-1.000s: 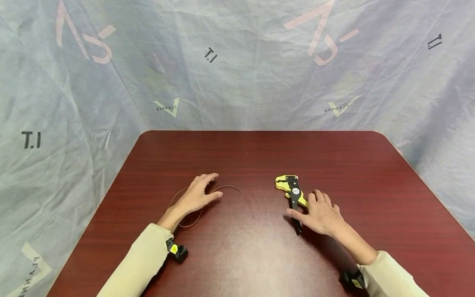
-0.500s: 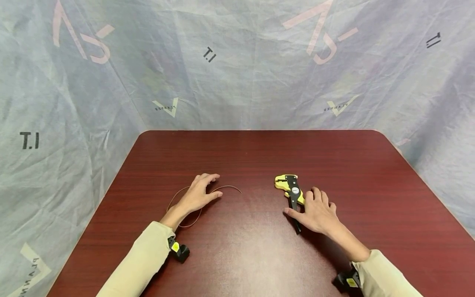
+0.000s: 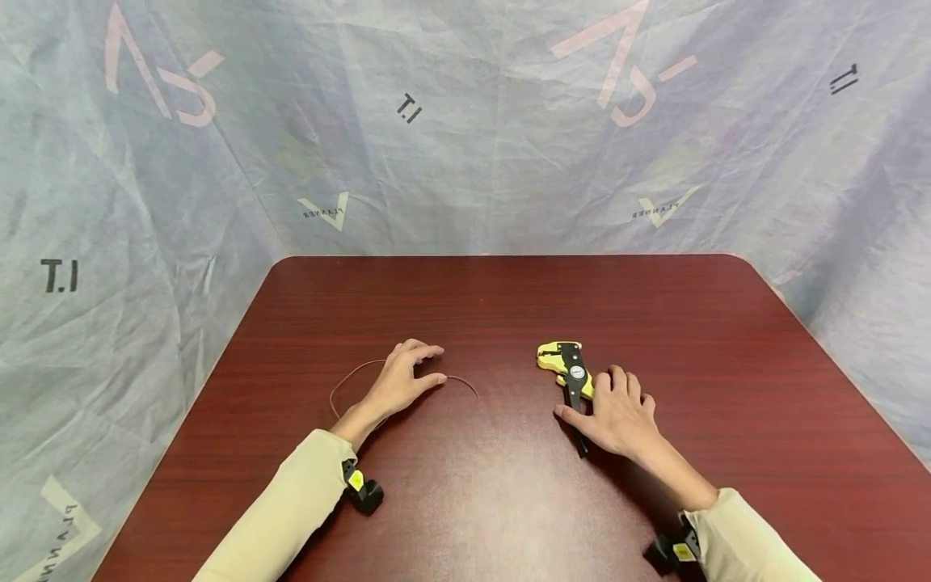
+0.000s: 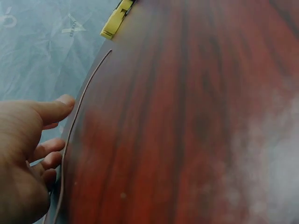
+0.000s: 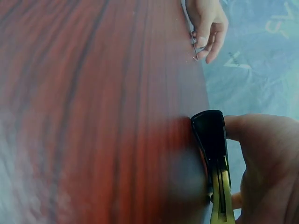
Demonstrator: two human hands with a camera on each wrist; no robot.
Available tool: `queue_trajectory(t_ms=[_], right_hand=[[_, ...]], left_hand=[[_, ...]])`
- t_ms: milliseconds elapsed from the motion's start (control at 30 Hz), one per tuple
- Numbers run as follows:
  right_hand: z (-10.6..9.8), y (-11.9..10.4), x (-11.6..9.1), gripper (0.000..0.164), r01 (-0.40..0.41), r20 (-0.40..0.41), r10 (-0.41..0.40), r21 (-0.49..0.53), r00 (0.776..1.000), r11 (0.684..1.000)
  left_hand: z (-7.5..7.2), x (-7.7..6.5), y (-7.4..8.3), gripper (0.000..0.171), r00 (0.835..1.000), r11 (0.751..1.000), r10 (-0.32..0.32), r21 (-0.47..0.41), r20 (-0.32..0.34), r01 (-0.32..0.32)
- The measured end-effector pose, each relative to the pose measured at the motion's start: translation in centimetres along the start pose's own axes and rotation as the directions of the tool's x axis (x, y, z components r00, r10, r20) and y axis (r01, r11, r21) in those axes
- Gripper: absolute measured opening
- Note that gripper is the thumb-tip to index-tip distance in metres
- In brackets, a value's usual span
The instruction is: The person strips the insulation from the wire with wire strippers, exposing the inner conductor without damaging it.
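A thin brown wire (image 3: pixel 347 380) lies in a loose loop on the table, part of it hidden under the left hand (image 3: pixel 400 384). That hand's thumb and fingers are spaced apart; the wire (image 4: pixel 70 133) runs right by their tips in the left wrist view. To the right lies a yellow and black wire stripper (image 3: pixel 573 373), its head pointing away. Over its handles is the right hand (image 3: pixel 618 416), fingers loosely extended and thumb lying across the black handle. In the right wrist view, the thumb meets the side of the black handle (image 5: pixel 209 133).
The dark red wood table (image 3: pixel 480 299) has rounded far corners. Behind it and at both sides hangs a grey printed cloth (image 3: pixel 465 162). A small black camera (image 3: pixel 366 495) is strapped at the left sleeve, another black camera (image 3: pixel 665 551) at the right.
The left hand has shifted right, and the wire's loop has changed shape, its free end now farther right and nearer. The right hand has slid slightly left over the stripper's handles.
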State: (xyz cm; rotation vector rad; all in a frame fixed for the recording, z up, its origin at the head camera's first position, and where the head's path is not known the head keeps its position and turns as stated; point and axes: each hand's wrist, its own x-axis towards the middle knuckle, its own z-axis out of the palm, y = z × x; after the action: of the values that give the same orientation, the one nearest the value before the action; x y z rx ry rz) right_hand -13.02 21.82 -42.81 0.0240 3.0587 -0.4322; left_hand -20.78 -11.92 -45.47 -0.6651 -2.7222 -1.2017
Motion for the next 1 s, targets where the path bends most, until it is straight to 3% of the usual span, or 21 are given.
queue_trajectory(t_ms=[200,1000], right_hand=[[0.0,0.0,0.0,0.08,0.0,-0.008,0.0,-0.006,1.0,1.0],[0.5,-0.6,0.9,0.08,-0.048,-0.023,0.048,0.017,0.999,0.999]], left_hand=[[0.3,-0.1,-0.5,0.043,1.0,0.999,0.001,-0.048,-0.004,-0.001],[1.5,-0.3,-0.2,0.013,0.995,0.999,0.029,0.039,-0.097,-0.025]])
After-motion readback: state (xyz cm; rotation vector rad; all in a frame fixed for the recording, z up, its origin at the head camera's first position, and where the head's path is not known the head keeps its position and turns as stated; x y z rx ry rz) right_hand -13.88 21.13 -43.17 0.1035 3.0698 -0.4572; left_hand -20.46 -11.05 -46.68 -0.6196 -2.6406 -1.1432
